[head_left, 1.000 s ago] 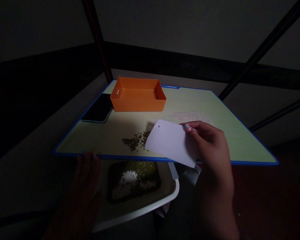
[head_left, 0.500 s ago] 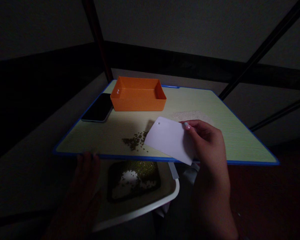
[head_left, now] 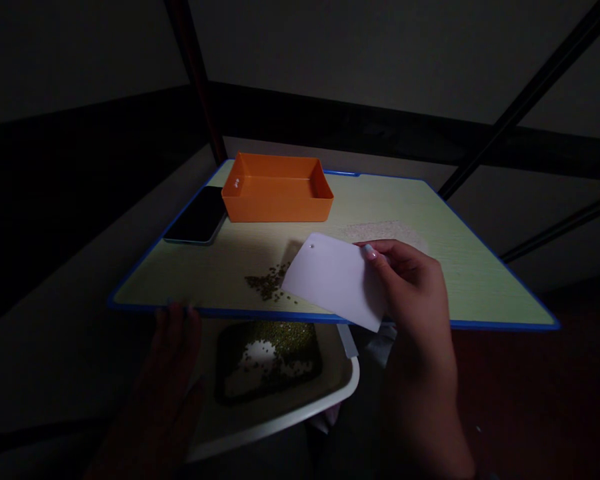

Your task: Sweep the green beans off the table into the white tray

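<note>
My right hand [head_left: 413,287] pinches a thin white plastic scraper [head_left: 335,277] with a small hole in one corner. Its left edge is at a scatter of small dark green beans [head_left: 266,283] close to the table's front edge. Below that edge, a white basin [head_left: 354,377] holds more green beans [head_left: 290,340] spread over its bottom. In deep shadow at the left, my left hand [head_left: 167,373] has its fingers stretched out, the tips at the blue table edge. It appears to hold nothing.
An orange rectangular tray [head_left: 280,210] stands at the back of the pale table [head_left: 460,267]. Left of it lies a dark-screened tablet or phone [head_left: 197,217]. A patch of pale pinkish grains [head_left: 380,231] is spread behind my right hand. Blue trim borders the table.
My right hand and the scraper have shifted slightly left, covering more of the bean scatter. The left hand, the tray and the basin stay about where they were.
</note>
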A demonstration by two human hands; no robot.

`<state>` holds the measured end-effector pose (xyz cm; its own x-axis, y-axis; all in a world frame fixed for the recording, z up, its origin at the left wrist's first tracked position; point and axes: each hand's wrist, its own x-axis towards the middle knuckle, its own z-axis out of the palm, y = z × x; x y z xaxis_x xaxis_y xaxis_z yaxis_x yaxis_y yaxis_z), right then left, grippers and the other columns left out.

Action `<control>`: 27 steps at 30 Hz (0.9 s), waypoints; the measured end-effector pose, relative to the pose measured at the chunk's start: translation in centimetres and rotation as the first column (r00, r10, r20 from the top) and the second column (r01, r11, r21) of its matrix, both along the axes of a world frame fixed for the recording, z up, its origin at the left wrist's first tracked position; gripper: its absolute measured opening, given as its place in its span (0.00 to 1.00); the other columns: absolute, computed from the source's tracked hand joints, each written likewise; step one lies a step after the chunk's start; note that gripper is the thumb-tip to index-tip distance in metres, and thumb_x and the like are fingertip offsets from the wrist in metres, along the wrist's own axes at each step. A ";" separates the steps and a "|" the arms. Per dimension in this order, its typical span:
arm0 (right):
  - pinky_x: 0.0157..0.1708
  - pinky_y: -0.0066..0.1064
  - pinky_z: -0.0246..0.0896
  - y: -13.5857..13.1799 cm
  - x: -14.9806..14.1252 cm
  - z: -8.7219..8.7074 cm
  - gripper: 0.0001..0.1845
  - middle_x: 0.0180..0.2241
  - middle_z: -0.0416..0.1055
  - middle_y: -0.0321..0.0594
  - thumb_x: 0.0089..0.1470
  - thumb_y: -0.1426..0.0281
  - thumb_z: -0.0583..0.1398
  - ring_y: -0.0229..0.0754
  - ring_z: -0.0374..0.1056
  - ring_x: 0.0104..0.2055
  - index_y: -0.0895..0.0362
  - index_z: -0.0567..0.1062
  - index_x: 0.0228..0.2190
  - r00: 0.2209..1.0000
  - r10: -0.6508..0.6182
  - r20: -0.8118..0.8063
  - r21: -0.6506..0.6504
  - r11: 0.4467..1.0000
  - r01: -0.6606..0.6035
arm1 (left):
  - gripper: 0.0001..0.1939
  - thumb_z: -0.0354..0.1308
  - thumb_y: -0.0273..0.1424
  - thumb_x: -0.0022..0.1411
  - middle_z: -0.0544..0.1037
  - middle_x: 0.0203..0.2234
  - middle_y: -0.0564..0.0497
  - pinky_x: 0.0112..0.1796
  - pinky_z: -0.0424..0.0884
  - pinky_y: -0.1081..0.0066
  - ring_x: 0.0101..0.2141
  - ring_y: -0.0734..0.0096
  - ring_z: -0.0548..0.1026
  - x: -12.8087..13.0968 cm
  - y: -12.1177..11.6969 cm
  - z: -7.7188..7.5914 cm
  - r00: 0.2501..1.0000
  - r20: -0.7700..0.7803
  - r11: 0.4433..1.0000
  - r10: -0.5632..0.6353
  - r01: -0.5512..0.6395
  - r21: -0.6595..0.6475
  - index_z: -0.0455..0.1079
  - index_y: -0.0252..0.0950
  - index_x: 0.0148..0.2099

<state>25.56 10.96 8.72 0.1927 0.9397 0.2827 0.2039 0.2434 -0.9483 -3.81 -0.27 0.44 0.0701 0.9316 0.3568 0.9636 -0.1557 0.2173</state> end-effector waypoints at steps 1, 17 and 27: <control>0.26 0.29 0.58 0.0 0.1 0.0 0.06 0.29 0.78 0.36 0.52 0.65 0.64 0.37 0.69 0.29 0.53 0.81 0.32 1.000 -0.009 0.001 0.002 1.000 0.009 | 0.36 0.39 0.31 0.64 0.32 0.72 0.52 0.64 0.51 0.43 0.69 0.53 0.35 0.1 -0.1 0.1 1.000 0.022 1.000 0.007 -0.007 -0.004 0.30 0.44 0.70; 0.27 0.28 0.58 0.1 0.5 -0.2 0.05 0.29 0.78 0.34 0.52 0.65 0.65 0.34 0.67 0.27 0.52 0.81 0.30 0.999 0.053 0.005 -0.035 0.998 -0.053 | 0.40 0.41 0.26 0.61 0.25 0.70 0.64 0.67 0.43 0.48 0.69 0.56 0.31 -0.1 1.2 -1.2 1.000 -0.014 0.993 -0.011 0.013 0.118 0.24 0.49 0.69; 0.28 0.30 0.60 0.4 0.4 -0.2 0.07 0.28 0.78 0.36 0.53 0.64 0.64 0.36 0.68 0.28 0.53 0.81 0.31 0.999 -0.004 0.046 -0.016 1.000 0.005 | 0.35 0.39 0.31 0.63 0.32 0.72 0.53 0.66 0.46 0.45 0.70 0.54 0.35 0.0 0.4 -0.7 0.999 0.045 0.999 0.003 -0.005 0.044 0.31 0.43 0.70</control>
